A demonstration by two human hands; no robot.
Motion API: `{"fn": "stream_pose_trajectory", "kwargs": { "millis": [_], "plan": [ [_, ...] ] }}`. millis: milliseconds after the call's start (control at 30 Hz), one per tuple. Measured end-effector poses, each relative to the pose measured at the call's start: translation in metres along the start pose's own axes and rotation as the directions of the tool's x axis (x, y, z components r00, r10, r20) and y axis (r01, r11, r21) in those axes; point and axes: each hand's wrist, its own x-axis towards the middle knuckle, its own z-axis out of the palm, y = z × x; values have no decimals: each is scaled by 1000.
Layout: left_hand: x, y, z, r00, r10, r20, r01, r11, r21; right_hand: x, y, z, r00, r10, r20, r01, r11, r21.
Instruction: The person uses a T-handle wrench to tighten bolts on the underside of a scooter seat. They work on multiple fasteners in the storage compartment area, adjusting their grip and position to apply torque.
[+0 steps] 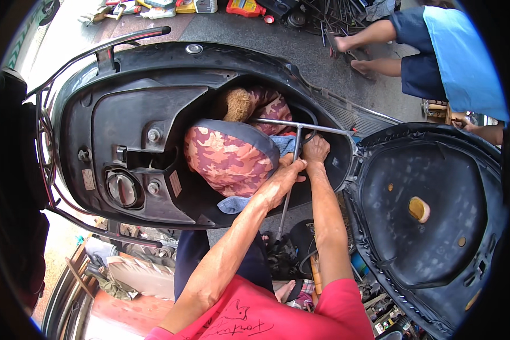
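Observation:
A black scooter's open storage compartment (181,187) lies in front of me. A steel T-handle wrench (298,141) stretches over its right end, its crossbar above and its long shaft slanting down past the compartment's near rim. My left hand (282,180) is closed around the shaft. Just right of it, my right hand (316,149) is curled into a closed shape inside the compartment, beside a black cable (315,127); what its fingers hold is hidden. Left of both hands sits a rounded pink-and-purple camouflage fabric item (226,156), with blue cloth (235,204) under it.
The raised seat (436,187) hangs open at the right. A fuel cap (122,188) and metal rear rack (105,54) are at the left. Brown fuzzy material (239,105) fills the compartment's far side. Another person (436,62) is at the upper right; bottles (246,7) stand behind.

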Motion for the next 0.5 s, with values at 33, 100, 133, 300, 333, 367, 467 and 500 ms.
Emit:
{"fn": "stream_pose_trajectory", "kwargs": {
  "millis": [33, 100, 133, 300, 333, 367, 467, 500],
  "plan": [
    [-1, 1, 0, 1000, 3, -2, -3, 1000, 2, -1, 1, -1, 1000, 19, 13, -19, 1000, 19],
    [-3, 2, 1, 1000, -3, -8, 3, 1000, 4, -2, 3, -3, 998, 55, 41, -58, 997, 57],
    [-3, 2, 2, 1000, -10, -11, 11, 1000, 4, -3, 4, -3, 997, 68, 37, -70, 996, 53],
    [-3, 1, 1, 1000, -17, -22, 18, 999, 35, -5, 5, -7, 995, 80, 55, -84, 993, 88],
    [-4, 2, 2, 1000, -17, -21, 17, 999, 34, -5, 6, -7, 996, 73, 59, -78, 992, 99],
    [-5, 3, 2, 1000, -16, -21, 17, 999, 33, -4, 7, -6, 996, 66, 62, -72, 991, 110],
    [-6, 3, 1, 1000, -21, -16, 22, 999, 38, -5, 7, -11, 997, 30, 74, -39, 990, 132],
    [-7, 4, 1, 1000, -25, -16, 25, 999, 32, -6, 7, -14, 997, 18, 79, -29, 990, 140]
  ]
}}
